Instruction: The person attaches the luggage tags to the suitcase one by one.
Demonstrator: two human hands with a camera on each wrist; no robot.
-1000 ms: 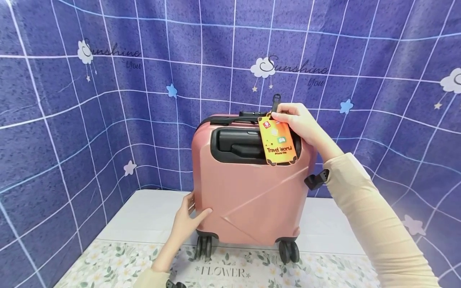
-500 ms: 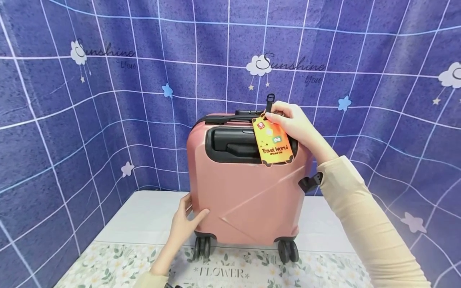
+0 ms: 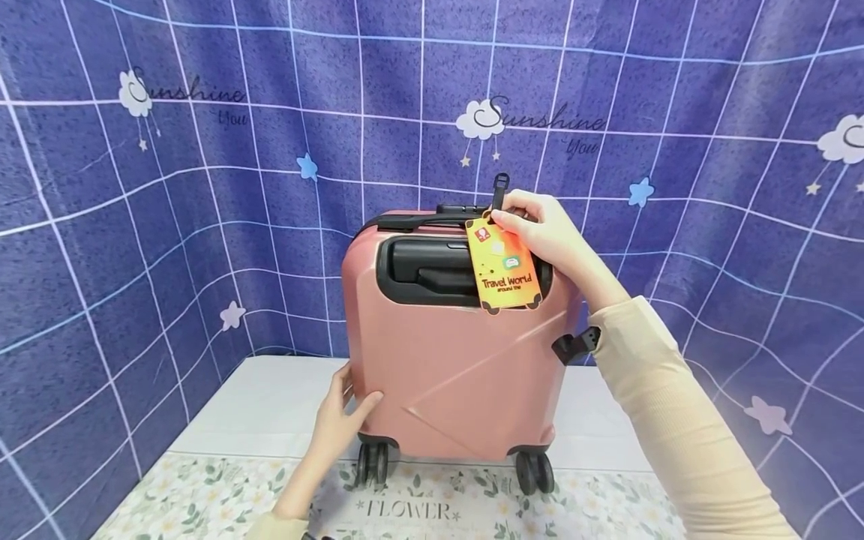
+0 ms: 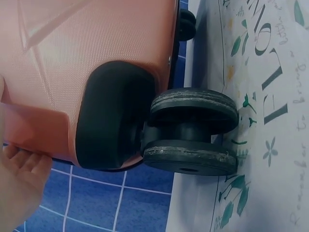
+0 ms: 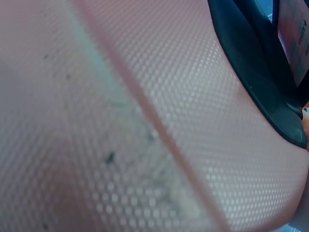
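A pink hard-shell suitcase (image 3: pixel 452 367) stands upright on its wheels in the head view. My left hand (image 3: pixel 334 416) holds its lower left side, thumb on the front face and fingers round the edge; the left wrist view shows this hand (image 4: pixel 21 188) beside a lower corner. An orange luggage tag (image 3: pixel 506 266), printed "Travel World", hangs before the recessed pull handle (image 3: pixel 432 262). My right hand (image 3: pixel 543 229) pinches the tag's black strap (image 3: pixel 499 193) between thumb and fingers, and its buckle end sticks up. The right wrist view is mostly filled by the textured shell (image 5: pixel 145 121).
Under the suitcase lies a white cloth (image 3: pixel 270 397) with a floral mat (image 3: pixel 216 495) at the front. A purple grid-patterned curtain (image 3: pixel 405 150) stands close behind and along both sides. Twin black wheels (image 4: pixel 193 113) sit at the suitcase corners.
The whole scene has shifted slightly left in the head view. My left hand keeps its place on the suitcase, and my right hand keeps pinching the strap at the suitcase top.
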